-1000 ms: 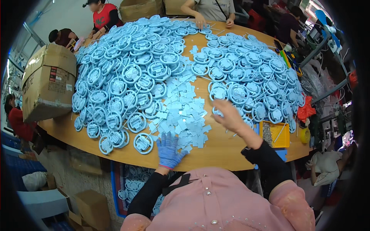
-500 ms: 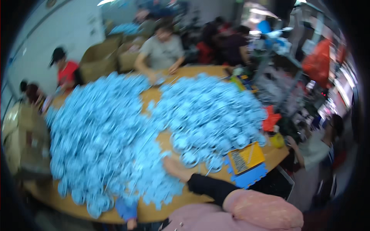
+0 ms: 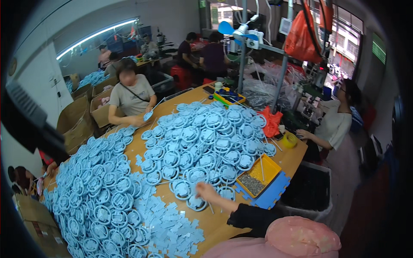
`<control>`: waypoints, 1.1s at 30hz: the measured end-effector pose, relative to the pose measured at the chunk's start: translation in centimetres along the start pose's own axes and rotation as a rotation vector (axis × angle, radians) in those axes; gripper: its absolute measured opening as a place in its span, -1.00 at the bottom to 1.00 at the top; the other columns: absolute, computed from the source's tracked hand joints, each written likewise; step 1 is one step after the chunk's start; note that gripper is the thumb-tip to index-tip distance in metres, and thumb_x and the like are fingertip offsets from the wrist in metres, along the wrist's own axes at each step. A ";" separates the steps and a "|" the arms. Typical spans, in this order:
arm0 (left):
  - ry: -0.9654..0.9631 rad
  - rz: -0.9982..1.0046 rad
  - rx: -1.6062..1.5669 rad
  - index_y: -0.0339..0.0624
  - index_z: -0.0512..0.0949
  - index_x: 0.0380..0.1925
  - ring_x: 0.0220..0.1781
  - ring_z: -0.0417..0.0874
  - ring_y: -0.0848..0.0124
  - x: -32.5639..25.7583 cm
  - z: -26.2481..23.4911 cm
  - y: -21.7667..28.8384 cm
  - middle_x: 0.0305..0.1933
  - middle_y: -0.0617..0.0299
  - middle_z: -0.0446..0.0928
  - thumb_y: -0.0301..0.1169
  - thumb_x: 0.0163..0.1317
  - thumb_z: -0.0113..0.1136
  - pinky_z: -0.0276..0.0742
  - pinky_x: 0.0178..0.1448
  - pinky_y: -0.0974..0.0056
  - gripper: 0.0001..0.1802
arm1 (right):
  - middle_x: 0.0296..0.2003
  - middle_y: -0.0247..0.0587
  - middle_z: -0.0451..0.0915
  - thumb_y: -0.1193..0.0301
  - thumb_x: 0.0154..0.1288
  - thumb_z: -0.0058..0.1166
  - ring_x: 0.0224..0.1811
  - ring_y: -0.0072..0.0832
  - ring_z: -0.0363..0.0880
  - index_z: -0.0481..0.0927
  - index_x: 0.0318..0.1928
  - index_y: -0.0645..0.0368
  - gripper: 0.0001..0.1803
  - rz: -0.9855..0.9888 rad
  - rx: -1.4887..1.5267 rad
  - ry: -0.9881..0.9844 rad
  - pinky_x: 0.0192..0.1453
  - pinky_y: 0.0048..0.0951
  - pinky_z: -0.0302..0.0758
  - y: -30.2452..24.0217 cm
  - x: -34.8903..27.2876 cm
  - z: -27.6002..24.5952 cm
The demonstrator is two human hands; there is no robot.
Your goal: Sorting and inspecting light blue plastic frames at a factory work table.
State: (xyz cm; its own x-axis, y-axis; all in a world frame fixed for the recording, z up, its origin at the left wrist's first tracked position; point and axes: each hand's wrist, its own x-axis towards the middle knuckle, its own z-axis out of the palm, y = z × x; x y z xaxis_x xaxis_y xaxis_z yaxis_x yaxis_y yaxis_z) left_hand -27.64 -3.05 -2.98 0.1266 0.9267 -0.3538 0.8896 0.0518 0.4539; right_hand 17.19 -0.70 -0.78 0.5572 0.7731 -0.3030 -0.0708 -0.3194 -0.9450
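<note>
My right hand [image 3: 207, 192] reaches over the table from the lower right, with a black cuff [image 3: 247, 218] and a pink sleeve [image 3: 301, 236]. Its fingers are bent together at the near edge of a heap of light-blue round, ring-shaped pieces [image 3: 214, 120], close to one ring piece [image 3: 196, 202]. Whether something sits between the fingertips is too small to make out. Left of the hand lies a spread of small flat light-blue pieces [image 3: 172, 228]. A second, larger heap of ring pieces [image 3: 103, 210] covers the left side. My left hand is out of view.
A yellow tray [image 3: 272, 168] with small grey parts rests on a blue foam mat [image 3: 275, 189]. A yellow tape roll [image 3: 290, 140] and red bag [image 3: 270, 120] lie beyond. A dark crate [image 3: 305, 189] stands right. Across the table a person [image 3: 131, 94] holds a blue piece. A blurred black object [image 3: 36, 122] intrudes left.
The view has swung and turned sharp, showing more of the room. My right hand is now beside the near heap's ring pieces. The blue cuff at the lower left has left the view.
</note>
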 end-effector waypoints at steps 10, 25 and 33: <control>0.065 0.327 -0.528 -0.27 -0.10 0.40 0.45 0.06 0.10 1.0 2.5 9.7 0.42 -0.20 0.03 -0.16 -0.01 0.38 0.04 0.46 0.08 0.10 | -0.27 -0.47 0.42 0.22 0.33 0.02 -0.28 -0.61 0.35 0.48 -0.21 0.11 -0.77 0.021 -0.050 -1.135 -0.15 -0.51 0.36 -4.3 -12.0 6.5; -0.125 0.398 -1.278 -0.37 0.25 0.22 0.17 0.44 0.16 -2.9 -0.6 14.7 0.18 -0.09 0.39 -0.32 0.09 0.30 0.39 0.27 0.11 -0.28 | -0.43 -0.26 0.54 0.18 0.33 0.03 -0.38 -0.44 0.56 0.50 -0.20 0.20 -0.70 -0.239 -0.061 -1.063 -0.28 -0.36 0.51 -3.1 -13.5 5.4; -0.124 0.185 -1.316 -0.15 0.39 0.20 -0.17 0.53 0.37 3.3 3.0 16.0 -0.04 0.22 0.49 -0.55 0.15 0.09 0.50 -0.04 0.21 -0.46 | -0.45 -0.39 0.57 0.27 0.29 0.16 -0.43 -0.64 0.49 0.58 -0.22 0.17 -0.78 -0.070 0.216 -0.667 -0.32 -0.47 0.48 -0.7 -9.7 6.3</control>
State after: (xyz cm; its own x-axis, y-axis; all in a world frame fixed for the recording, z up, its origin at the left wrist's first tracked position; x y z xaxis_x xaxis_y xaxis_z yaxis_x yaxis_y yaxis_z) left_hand -11.63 -0.33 0.66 0.2997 0.9231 -0.2410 -0.2190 0.3125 0.9243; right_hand 6.64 -4.52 2.00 -0.0550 0.9809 -0.1866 -0.2546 -0.1945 -0.9473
